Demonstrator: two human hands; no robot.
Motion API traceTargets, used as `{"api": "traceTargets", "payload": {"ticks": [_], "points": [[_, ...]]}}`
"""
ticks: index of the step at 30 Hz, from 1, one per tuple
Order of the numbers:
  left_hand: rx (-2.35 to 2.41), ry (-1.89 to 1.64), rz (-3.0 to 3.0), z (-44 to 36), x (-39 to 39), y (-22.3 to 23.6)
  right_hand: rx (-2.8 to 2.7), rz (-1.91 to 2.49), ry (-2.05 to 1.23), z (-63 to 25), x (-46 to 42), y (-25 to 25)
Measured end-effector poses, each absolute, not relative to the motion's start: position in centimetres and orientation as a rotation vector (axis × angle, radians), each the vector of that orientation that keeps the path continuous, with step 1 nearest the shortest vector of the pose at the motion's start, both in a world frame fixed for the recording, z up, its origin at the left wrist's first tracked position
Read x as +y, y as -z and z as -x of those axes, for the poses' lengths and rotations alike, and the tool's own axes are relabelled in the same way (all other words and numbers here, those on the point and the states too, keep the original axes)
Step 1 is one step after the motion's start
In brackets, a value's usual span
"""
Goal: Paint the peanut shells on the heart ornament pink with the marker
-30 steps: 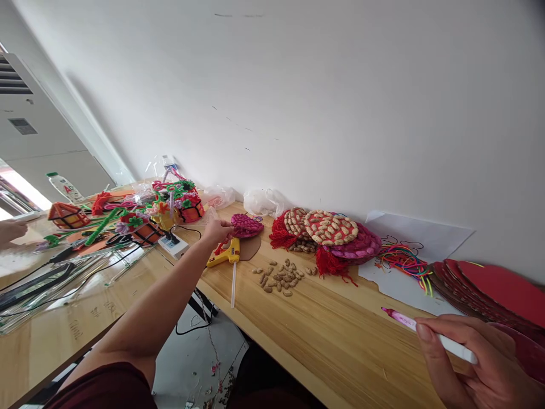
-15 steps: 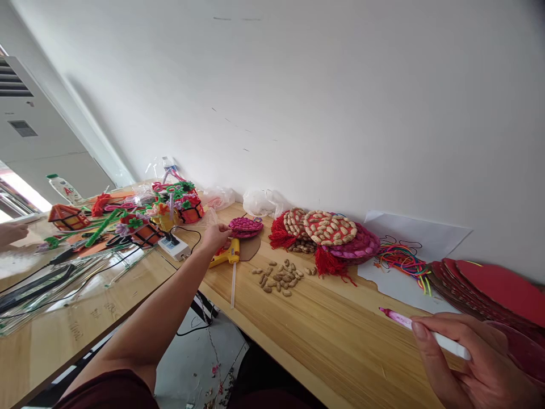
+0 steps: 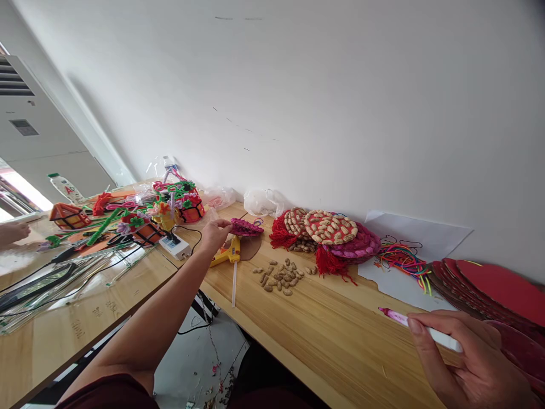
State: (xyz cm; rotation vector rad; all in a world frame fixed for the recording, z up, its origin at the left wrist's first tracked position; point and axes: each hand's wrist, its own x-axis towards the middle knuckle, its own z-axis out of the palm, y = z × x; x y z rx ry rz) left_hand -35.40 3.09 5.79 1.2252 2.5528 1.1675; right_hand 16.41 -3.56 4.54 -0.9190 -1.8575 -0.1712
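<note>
My left hand reaches out across the table, thumb and fingers pinched on the left edge of a small magenta peanut-covered disc. The disc is tilted, with a thin cord loop at its far edge. Just below it lies a yellow glue gun with a clear glue stick poking out toward me, beside a brown cardboard piece. My right hand grips a white marker, uncapped, its magenta tip pointing left above the table.
Loose peanuts lie mid-table. Behind them are peanut-covered discs with red tassels. Coloured cords and stacked red discs sit to the right. Left are a power strip, craft lanterns and another person's hand.
My left hand has tipped the magenta disc up by its left edge. My right hand, with the marker, has shifted slightly left.
</note>
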Motion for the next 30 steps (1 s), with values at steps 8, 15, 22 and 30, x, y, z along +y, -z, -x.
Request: {"api": "traceTargets", "payload": {"ticks": [8,15,22,30], "points": [[2.644,-1.038,-1.319,34.9,1.0,-5.4,-1.927,0.882,0.204,-16.6,-3.3,-4.4],[2.718,-0.904,-1.375,34.3,-0.3,-5.3,-1.955,0.901,0.208,-16.4,-3.3,-4.5],[2.763,-0.845,-1.515,33.4,-0.7,-5.8,-1.951,0.902,0.242,-16.5,-3.2,-4.2],[2.778,-0.856,-1.576,33.6,-1.7,-4.8,-1.942,0.899,0.224,-16.4,-3.5,-4.5]]}}
